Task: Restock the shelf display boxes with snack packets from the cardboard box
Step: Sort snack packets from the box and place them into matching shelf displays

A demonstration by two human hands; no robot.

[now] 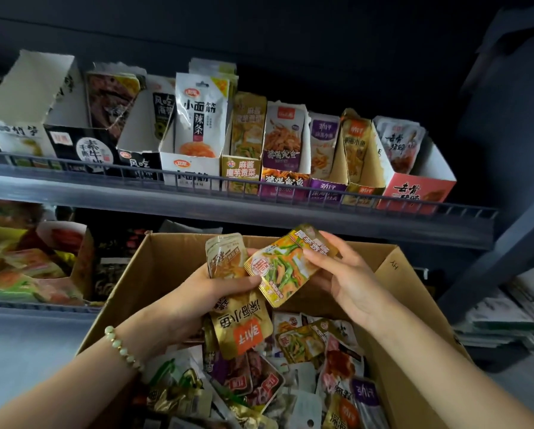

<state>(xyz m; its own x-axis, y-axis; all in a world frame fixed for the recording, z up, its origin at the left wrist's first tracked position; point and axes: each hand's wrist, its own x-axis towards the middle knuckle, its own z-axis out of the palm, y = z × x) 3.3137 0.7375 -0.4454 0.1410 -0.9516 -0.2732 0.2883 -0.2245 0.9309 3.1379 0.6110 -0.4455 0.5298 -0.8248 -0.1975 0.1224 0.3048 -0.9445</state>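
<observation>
Both hands over the open cardboard box [166, 261], below the upper shelf rail [321, 198]. My left hand [194, 305] grips a small bundle of gold packets [244, 331]: the thumb [244, 281] is pressed across their front and the other fingers are curled behind, mostly hidden. One packet of the bundle stands up past the fingertips, and another hangs upside down below the thumb. I cannot tell how many are in the bundle. My right hand [352, 283] pinches a single green-and-orange vegetable packet [285, 264] at its right end, with the thumb [313, 257] on the printed face, the index finger along the top edge and the remaining fingers loosely bent underneath. This packet is tilted, with its far corner raised and its near left corner touching the left thumb tip, overlapping the gold bundle. Beneath both hands, well apart from the fingers, loose packets [259, 382] of mixed colours fill the box floor. Above the fingertips, on the shelf, stands a row of shelf display boxes [191, 168], packets upright in them. A gold display box [240, 171] with a green-and-orange print like that on the held packet sits near the middle of the row. A bead bracelet [121, 348] is on the left wrist.
</observation>
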